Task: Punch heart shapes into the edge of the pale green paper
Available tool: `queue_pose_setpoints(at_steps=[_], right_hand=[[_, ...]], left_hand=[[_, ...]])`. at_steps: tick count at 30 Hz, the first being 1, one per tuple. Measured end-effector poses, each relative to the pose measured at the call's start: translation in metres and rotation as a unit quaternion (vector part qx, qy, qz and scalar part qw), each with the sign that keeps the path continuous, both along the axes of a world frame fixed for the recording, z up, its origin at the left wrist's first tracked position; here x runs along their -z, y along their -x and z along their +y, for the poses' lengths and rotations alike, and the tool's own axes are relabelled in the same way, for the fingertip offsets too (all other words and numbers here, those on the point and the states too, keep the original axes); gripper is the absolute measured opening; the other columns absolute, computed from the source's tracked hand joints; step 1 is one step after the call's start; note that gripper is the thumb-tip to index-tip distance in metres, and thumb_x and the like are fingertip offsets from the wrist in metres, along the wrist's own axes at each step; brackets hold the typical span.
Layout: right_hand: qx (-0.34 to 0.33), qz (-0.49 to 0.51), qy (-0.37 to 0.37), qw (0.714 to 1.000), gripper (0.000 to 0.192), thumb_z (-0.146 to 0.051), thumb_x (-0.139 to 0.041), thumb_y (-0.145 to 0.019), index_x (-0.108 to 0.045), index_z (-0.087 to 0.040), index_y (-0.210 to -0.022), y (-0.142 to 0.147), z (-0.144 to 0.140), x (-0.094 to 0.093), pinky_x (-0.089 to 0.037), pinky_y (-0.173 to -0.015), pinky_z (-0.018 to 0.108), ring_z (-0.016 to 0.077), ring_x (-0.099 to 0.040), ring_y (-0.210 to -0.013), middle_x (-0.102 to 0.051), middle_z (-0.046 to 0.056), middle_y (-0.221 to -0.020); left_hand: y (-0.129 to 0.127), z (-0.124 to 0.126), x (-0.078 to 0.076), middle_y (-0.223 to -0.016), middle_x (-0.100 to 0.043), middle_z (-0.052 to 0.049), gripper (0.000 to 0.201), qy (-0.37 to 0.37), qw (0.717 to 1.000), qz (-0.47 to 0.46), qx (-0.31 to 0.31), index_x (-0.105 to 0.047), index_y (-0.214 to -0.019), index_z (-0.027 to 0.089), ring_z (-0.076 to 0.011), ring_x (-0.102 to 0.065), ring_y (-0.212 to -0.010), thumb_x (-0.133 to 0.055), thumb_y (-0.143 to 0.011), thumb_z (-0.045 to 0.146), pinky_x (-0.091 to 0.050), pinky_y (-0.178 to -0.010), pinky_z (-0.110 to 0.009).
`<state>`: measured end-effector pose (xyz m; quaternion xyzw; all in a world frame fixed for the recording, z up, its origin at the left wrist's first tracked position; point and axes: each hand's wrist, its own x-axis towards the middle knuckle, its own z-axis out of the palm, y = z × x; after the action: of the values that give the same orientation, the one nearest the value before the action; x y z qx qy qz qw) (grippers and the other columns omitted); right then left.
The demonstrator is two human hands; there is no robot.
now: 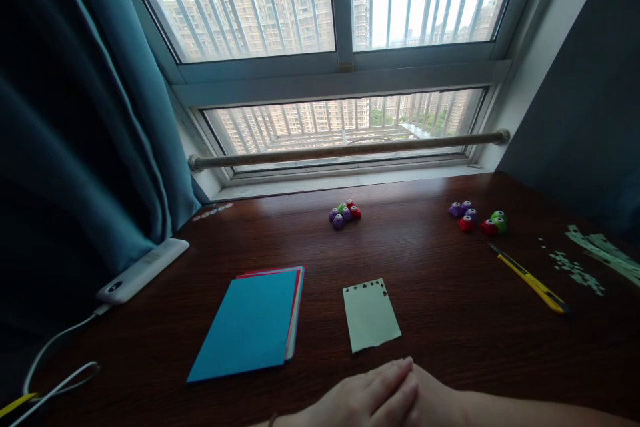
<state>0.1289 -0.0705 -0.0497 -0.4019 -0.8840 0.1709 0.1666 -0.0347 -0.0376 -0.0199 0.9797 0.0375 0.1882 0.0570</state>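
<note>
While both hands [395, 393] rest flat and empty, overlapped, the dark wooden desk [450, 280] meets a barred window [340, 33].

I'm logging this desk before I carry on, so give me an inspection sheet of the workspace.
Surface: dark wooden desk, at a window.
Job's things: pale green paper with punched shapes along its top edge, nearest the hands.
Clutter: coloured paper stack; two punch clusters; yellow utility knife; green scraps.
Hands: left hand laid over right hand, holding nothing.
Cables: white cable from a white power bank.
Surroundings: teal curtain, barred window.
</note>
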Motion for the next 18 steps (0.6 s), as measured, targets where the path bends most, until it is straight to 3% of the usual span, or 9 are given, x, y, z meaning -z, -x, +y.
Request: queue_pose_setpoints(at_steps=[2, 4, 8, 13, 18], right_hand=[[-0.038, 0.02, 0.048, 0.998, 0.025, -0.009, -0.047, -0.081, -0.071, -0.015, -0.074, 0.001, 0.003, 0.009, -0.034, -0.036, 0.008, 0.0064, -0.06, -0.044, -0.069, 0.003, -0.065], [-0.065, 0.032, 0.066, 0.995, 0.017, -0.01, -0.058, -0.075, -0.069, -0.019, -0.066, 0.002, 0.007, 0.016, -0.039, -0.037, 0.007, 0.0069, -0.059, -0.044, -0.068, 0.0, -0.061], [-0.09, 0.042, 0.091, 0.991, 0.015, -0.014, -0.056, -0.077, -0.066, -0.015, -0.066, 0.001, 0.01, 0.026, -0.044, -0.043, 0.008, 0.008, -0.061, -0.051, -0.067, -0.001, -0.062], [-0.074, 0.1, 0.143, 0.982, 0.015, -0.015, -0.051, -0.08, -0.065, -0.011, -0.083, -0.003, 0.007, 0.028, -0.049, -0.063, 0.011, 0.011, -0.065, -0.069, -0.069, 0.005, -0.08], [-0.136, 0.08, 0.046, 0.986, 0.018, -0.017, -0.048, -0.081, -0.065, -0.011, -0.081, -0.004, 0.008, 0.015, -0.05, -0.069, 0.017, 0.0143, -0.065, -0.075, -0.069, 0.007, -0.082]], left_hand=[[0.001, 0.0, 0.003, -0.13, -0.042, -0.024, 0.046, 0.015, 1.0, 0.003, 0.001, -0.022, -0.132, -0.001, -0.0259, -0.028, -0.129, -0.039, -0.091, 0.013, -0.036, -0.101, -0.03], [0.001, 0.0, 0.004, -0.13, -0.041, -0.026, 0.052, 0.033, 0.999, -0.001, -0.002, -0.016, -0.134, -0.001, -0.026, -0.029, -0.129, -0.041, -0.09, 0.014, -0.037, -0.099, -0.03], [0.001, 0.0, 0.003, -0.132, -0.038, -0.028, 0.058, 0.063, 0.998, 0.008, -0.007, -0.008, -0.136, 0.003, -0.0269, -0.029, -0.128, -0.042, -0.09, 0.014, -0.038, -0.098, -0.032], [0.002, -0.001, 0.0, -0.134, -0.035, -0.028, 0.066, 0.081, 0.997, 0.012, -0.005, 0.001, -0.137, 0.003, -0.0273, -0.026, -0.129, -0.043, -0.09, 0.017, -0.038, -0.099, -0.033], [0.002, -0.001, 0.0, -0.136, -0.031, -0.027, 0.07, 0.105, 0.994, 0.015, -0.002, 0.005, -0.137, 0.004, -0.0268, -0.024, -0.13, -0.043, -0.09, 0.019, -0.036, -0.1, -0.033]])
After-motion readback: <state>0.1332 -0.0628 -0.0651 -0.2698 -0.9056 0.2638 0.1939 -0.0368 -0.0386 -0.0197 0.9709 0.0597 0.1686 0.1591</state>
